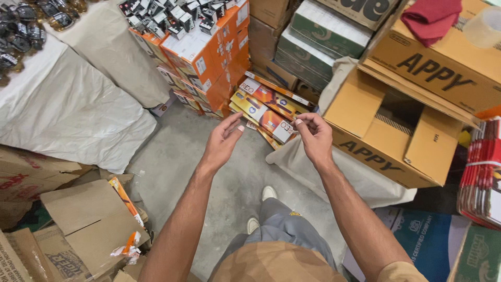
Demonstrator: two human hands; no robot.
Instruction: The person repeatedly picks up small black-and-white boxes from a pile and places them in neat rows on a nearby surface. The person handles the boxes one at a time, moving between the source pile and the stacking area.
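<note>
Both my arms stretch forward over a grey concrete floor [177, 162]. My left hand [223, 139] hangs with its fingers apart and holds nothing. My right hand [313, 133] has its fingers curled, thumb and forefinger pinched near each other; whether something small sits between them I cannot tell. Just beyond both hands lies a slanted stack of flat orange and yellow boxes [267, 110]. An open brown carton [386, 125] with its flaps spread stands right of my right hand.
Stacked orange boxes [201, 57] topped with small black-and-white items rise at the back. White sacks [68, 109] fill the left. Flattened cardboard [88, 224] lies at the lower left. Green and brown cartons [323, 31], a red cloth [430, 18] and bundled red packs [482, 172] crowd the right.
</note>
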